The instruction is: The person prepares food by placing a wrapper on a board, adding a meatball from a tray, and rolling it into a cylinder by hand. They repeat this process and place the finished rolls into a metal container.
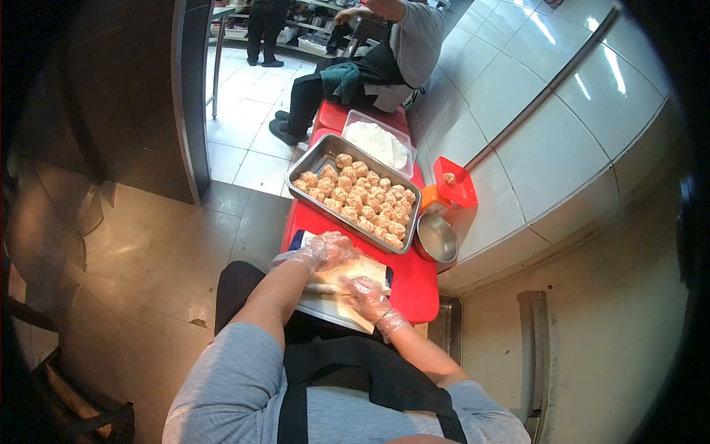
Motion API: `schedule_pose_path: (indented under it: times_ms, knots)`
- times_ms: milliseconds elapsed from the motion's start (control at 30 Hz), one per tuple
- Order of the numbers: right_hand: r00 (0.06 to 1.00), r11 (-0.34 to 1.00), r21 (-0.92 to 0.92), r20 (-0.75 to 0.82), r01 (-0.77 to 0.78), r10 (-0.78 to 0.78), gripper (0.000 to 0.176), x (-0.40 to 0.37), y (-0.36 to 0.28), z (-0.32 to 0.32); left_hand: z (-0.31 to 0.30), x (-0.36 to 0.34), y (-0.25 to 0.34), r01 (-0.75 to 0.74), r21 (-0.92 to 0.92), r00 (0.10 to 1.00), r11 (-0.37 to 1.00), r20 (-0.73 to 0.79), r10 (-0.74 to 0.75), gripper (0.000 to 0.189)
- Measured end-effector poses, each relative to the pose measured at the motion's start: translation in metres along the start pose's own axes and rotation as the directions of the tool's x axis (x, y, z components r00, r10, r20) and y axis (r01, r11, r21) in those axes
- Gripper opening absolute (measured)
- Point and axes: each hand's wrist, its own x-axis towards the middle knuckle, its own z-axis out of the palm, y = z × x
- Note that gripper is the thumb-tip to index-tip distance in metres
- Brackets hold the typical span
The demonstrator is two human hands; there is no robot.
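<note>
Head view, work area: The left hand (325,251), in a clear plastic glove, lies palm down on the far part of a pale wrapper sheet (367,268), fingers slightly apart and bent onto it. The right hand (367,296), gloved likewise, rests on the near part of the sheet, fingers curled downward. Whether they clasp anything cannot be told. A pale roll (323,288) lies between the two hands, touching the sheet. The sheet lies on a white board (325,309) at the near end of a red table (410,285).

Head view, table beyond the hands: A metal tray (319,159) of breaded balls (355,194) stands just past the board. A clear tub (377,140) with white contents sits behind it. To the right, a metal bowl (436,238) stands near a red dish (457,185) holding one ball.

Head view, background: A second person (403,44) sits at the far end of the table.
</note>
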Motion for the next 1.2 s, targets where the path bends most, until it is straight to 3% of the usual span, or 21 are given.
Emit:
schedule_pose_path:
  times_ms: [100, 233, 367, 567, 767, 833, 867, 900, 933, 967, 1000, 1033, 1067, 1100, 1133, 1200]
  knots:
    - [0.990, 1.000, -0.020, -0.137, -0.019, 0.016, 0.071, -0.004, -0.002, -0.010, 0.012, 0.006, -0.008, 0.003, -0.038, 1.000, 0.999, 0.010, -0.002, 0.040]
    - [0.985, 1.000, -0.017, -0.172, -0.023, 0.019, 0.075, -0.014, 0.011, 0.000, 0.006, 0.003, 0.000, 0.033, -0.009, 0.999, 0.999, 0.027, -0.033, 0.040]
    - [0.985, 1.000, 0.029, -0.172, -0.006, 0.011, 0.074, -0.013, 0.010, -0.007, -0.004, 0.002, 0.005, 0.080, -0.040, 0.996, 0.996, 0.049, -0.078, 0.039]
    - [0.980, 0.999, 0.030, -0.196, -0.012, 0.018, 0.070, -0.025, 0.024, -0.004, -0.002, -0.001, 0.003, -0.004, 0.074, 1.000, 0.997, 0.008, 0.004, 0.041]
    - [0.988, 0.999, 0.052, -0.152, 0.004, 0.004, 0.070, -0.025, 0.035, -0.012, 0.004, 0.003, 0.002, 0.037, 0.099, 0.998, 0.994, 0.038, -0.040, 0.041]
    - [0.983, 0.996, 0.088, -0.179, -0.012, 0.027, 0.070, -0.027, 0.034, -0.018, 0.015, 0.008, -0.008, -0.049, 0.179, 0.999, 0.983, 0.021, 0.046, 0.042]
    - [0.992, 0.997, 0.033, -0.097, -0.073, 0.076, 0.069, -0.031, 0.033, -0.021, 0.027, 0.011, -0.015, -0.101, 0.212, 0.995, 0.972, 0.025, 0.098, 0.043]
    - [0.987, 1.000, 0.014, -0.160, -0.025, 0.027, 0.067, -0.035, 0.040, -0.011, 0.062, 0.013, -0.035, -0.193, 0.307, 0.959, 0.932, -0.143, 0.245, 0.039]
    - [0.986, 0.999, 0.021, -0.164, -0.034, 0.037, 0.061, -0.035, 0.036, -0.014, 0.075, 0.008, -0.052, -0.245, 0.357, 0.929, 0.901, -0.179, 0.324, 0.042]
    - [0.979, 1.000, -0.022, -0.205, -0.020, 0.015, 0.054, -0.038, 0.045, -0.005, 0.091, 0.010, -0.060, -0.244, 0.284, 0.920, 0.927, -0.235, 0.314, 0.043]
    - [0.965, 0.999, 0.004, -0.261, 0.041, -0.038, 0.052, -0.032, 0.037, -0.012, 0.028, -0.005, -0.015, -0.088, 0.240, 0.996, 0.967, 0.016, 0.087, 0.042]
    - [0.986, 0.973, 0.175, -0.042, -0.151, 0.161, 0.052, -0.030, 0.029, -0.027, 0.051, 0.003, -0.023, -0.054, 0.258, 0.999, 0.965, 0.020, 0.050, 0.041]
    - [0.979, 0.963, 0.179, 0.016, -0.201, 0.202, 0.053, -0.034, 0.035, -0.030, 0.067, 0.010, -0.035, -0.200, 0.326, 0.974, 0.924, -0.035, 0.223, 0.036]
    - [0.987, 0.973, 0.188, -0.057, -0.134, 0.147, 0.053, -0.036, 0.039, -0.037, 0.066, 0.008, -0.032, -0.156, 0.125, 0.923, 0.980, -0.334, 0.190, 0.030]
    - [0.969, 0.952, 0.237, -0.103, -0.194, 0.223, 0.056, -0.032, 0.032, -0.051, 0.035, 0.003, -0.020, -0.191, 0.144, 0.925, 0.971, -0.306, 0.227, 0.027]
    - [0.966, 0.977, 0.212, -0.241, -0.039, 0.091, 0.064, -0.030, 0.041, -0.070, 0.015, 0.003, -0.006, -0.125, 0.027, 0.972, 0.992, -0.196, 0.128, 0.029]
